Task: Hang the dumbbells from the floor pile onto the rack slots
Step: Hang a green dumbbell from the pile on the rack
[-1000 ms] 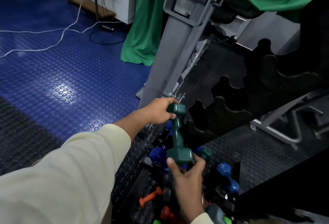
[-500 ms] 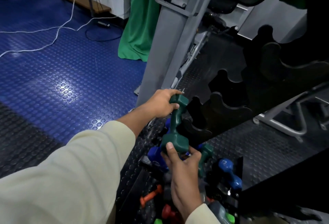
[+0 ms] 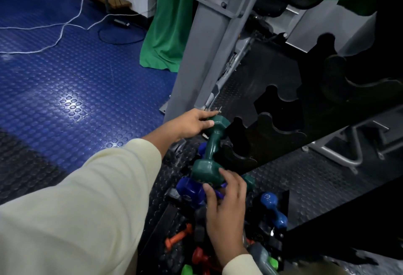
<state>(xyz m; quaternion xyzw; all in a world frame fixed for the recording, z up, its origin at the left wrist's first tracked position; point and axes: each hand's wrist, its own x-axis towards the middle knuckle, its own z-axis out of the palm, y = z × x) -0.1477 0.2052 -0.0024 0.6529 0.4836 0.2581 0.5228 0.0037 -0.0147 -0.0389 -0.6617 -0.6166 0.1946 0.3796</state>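
A dark green dumbbell (image 3: pixel 212 143) is held lengthways between both hands, just left of the lowest slot of the black rack (image 3: pixel 281 137). My left hand (image 3: pixel 192 125) grips its far head. My right hand (image 3: pixel 224 207) cups its near head with curled fingers. Under it lies the floor pile: a blue dumbbell (image 3: pixel 189 188), another blue one (image 3: pixel 273 209), an orange one (image 3: pixel 177 237), a red one (image 3: pixel 201 257) and a bright green one (image 3: pixel 188 270). The rack's scalloped slots hold nothing that I can see.
A grey machine post (image 3: pixel 207 56) stands just behind the rack's lower end. A green cloth (image 3: pixel 163 28) hangs beside it. White cables (image 3: pixel 65 25) trail over the blue studded floor at the left. A grey metal frame (image 3: pixel 349 150) sits on the floor right of the rack.
Both hands have carried the green dumbbell a little up and toward the rack's lowest slot. It has tilted so that its far head leans right, close to the slot's edge.
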